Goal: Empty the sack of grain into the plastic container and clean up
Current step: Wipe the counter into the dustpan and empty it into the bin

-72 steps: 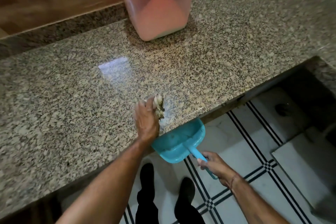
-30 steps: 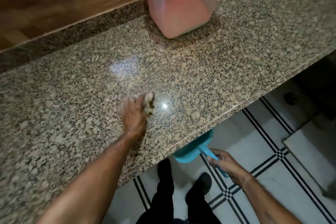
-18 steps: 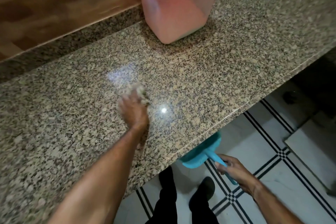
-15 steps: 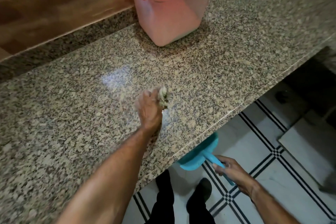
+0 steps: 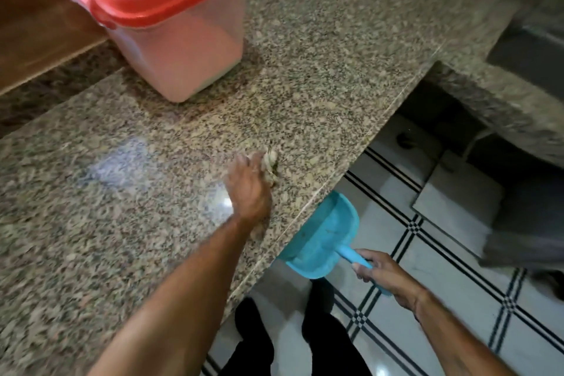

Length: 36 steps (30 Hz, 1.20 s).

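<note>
A translucent plastic container [image 5: 180,49] with a red lid stands shut at the back of the granite counter [image 5: 320,49], pale grain showing inside. My left hand [image 5: 248,189] presses a small crumpled beige cloth [image 5: 270,160] onto the counter near its front edge. My right hand [image 5: 381,273] grips the handle of a turquoise dustpan [image 5: 323,238], held just below and against the counter's front edge, to the right of the cloth. The sack is not in view.
A wooden ledge [image 5: 39,27] runs behind the counter at the left. Below lies a white tiled floor [image 5: 457,268] with black lines. My dark trouser legs [image 5: 323,336] stand by the counter. A second granite slab [image 5: 494,107] juts out at the right.
My left hand has swept the cloth rightward and toward the front edge. The dustpan has come further out from under the counter edge, and the view has shifted right.
</note>
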### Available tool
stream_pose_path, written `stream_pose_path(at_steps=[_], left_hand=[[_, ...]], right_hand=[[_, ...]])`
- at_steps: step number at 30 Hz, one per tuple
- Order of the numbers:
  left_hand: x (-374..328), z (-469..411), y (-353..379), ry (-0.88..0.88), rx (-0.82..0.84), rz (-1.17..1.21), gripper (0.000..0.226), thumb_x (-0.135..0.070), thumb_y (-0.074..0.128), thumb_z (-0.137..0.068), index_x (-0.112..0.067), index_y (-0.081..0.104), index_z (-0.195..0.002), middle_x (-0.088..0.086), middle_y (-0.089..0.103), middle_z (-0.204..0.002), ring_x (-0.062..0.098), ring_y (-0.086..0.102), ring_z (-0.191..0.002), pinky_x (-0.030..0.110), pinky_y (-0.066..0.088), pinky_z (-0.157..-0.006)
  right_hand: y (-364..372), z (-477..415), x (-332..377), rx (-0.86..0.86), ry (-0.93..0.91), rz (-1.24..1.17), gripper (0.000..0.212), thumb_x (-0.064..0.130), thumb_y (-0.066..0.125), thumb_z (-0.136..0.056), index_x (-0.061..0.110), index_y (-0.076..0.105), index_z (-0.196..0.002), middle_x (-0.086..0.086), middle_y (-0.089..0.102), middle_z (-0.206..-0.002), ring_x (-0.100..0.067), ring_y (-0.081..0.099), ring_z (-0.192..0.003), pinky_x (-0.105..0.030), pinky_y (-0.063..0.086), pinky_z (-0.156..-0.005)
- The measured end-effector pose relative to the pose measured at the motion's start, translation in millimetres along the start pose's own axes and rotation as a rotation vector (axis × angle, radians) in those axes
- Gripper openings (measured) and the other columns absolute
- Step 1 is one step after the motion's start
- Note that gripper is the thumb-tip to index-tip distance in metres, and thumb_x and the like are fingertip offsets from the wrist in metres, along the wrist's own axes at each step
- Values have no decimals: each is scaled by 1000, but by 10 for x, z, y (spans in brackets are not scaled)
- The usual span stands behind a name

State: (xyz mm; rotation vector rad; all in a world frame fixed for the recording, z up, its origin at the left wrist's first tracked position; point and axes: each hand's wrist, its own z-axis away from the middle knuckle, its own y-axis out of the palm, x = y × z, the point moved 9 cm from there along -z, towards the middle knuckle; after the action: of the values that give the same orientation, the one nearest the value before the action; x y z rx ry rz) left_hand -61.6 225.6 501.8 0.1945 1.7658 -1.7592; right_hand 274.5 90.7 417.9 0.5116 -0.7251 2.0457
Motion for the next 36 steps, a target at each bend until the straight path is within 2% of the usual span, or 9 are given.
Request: stream_pose_path(at_steps=[4, 9, 12, 17, 22, 26, 31, 34, 36], left_hand=[[484, -293, -363, -302, -231, 64, 33, -37, 39, -104, -29, 59, -130, 4, 59, -114, 21, 56, -103, 41, 49, -85], [1116, -576, -630, -753, -365, -62, 36, -24, 42, -103, -22, 47, -140, 20, 47, -138, 41, 45, -125, 53, 39, -104], [360, -714, -343, -517, -370, -2, 27, -31, 44, -103, -26, 55, -127, 2, 53, -113, 22, 52, -105, 27, 40, -83], [-1149, -426, 523, 42, -102, 1, 34, -39, 33, -107, -40, 50, -136, -6, 42, -102, 11, 41, -98, 35, 29, -89], [-405, -936, 8, -214, -381, 84, 44, -68, 31, -96, -45, 59, -121, -8, 65, -98, 14, 67, -78, 44, 62, -64], [248, -1173, -176, -623, -341, 24, 40, -18, 48, -98, -36, 50, -133, 12, 55, -121, 31, 57, -102, 49, 53, -87], [-1082, -1300, 334, -89, -243, -66, 27, -37, 42, -103, -35, 62, -122, -5, 56, -94, 9, 49, -78, 25, 39, -74], [-1591, -1093, 767, 141, -79, -105, 35, -32, 38, -106, -39, 56, -134, -4, 50, -97, 13, 47, -89, 39, 46, -87], [-1404, -1221, 637, 76, -155, -34, 37, -43, 29, -106, -42, 58, -131, -6, 56, -96, 13, 54, -85, 41, 54, -82]], right_hand=[[-322, -139, -58, 7, -12, -28, 27, 11, 65, -97, 28, 72, -117, 7, 62, -82, -11, 53, -78, -24, 47, -77], [-649, -471, -109, 66, 14, -47, 31, 12, 64, -98, 23, 68, -127, 6, 65, -92, -12, 54, -80, -22, 48, -77], [-795, -637, -85, 113, 23, -41, 27, 15, 65, -99, 27, 68, -123, 2, 67, -97, -13, 57, -83, -25, 49, -81], [-1072, -855, -63, 185, 33, 5, 27, 16, 65, -99, 25, 69, -124, 6, 68, -94, -11, 59, -84, -23, 50, -78], [-1377, -1005, 4, 192, 33, -50, 27, 16, 67, -98, 31, 69, -120, 2, 72, -120, -16, 66, -104, -26, 53, -86], [-1499, -1044, 14, 192, 26, -80, 30, 16, 66, -98, 28, 67, -126, 3, 71, -123, -13, 64, -98, -24, 51, -83], [-1603, -1071, -13, 207, 24, -73, 26, 15, 66, -99, 20, 69, -124, 5, 71, -100, -8, 62, -87, -20, 50, -75], [-1703, -1066, -7, 192, 23, -74, 24, 15, 65, -99, 23, 70, -121, 6, 71, -98, -8, 62, -88, -20, 50, -76], [-1795, -1080, 20, 188, 22, -88, 23, 15, 65, -99, 27, 69, -119, 4, 71, -100, -9, 63, -88, -18, 51, -75]])
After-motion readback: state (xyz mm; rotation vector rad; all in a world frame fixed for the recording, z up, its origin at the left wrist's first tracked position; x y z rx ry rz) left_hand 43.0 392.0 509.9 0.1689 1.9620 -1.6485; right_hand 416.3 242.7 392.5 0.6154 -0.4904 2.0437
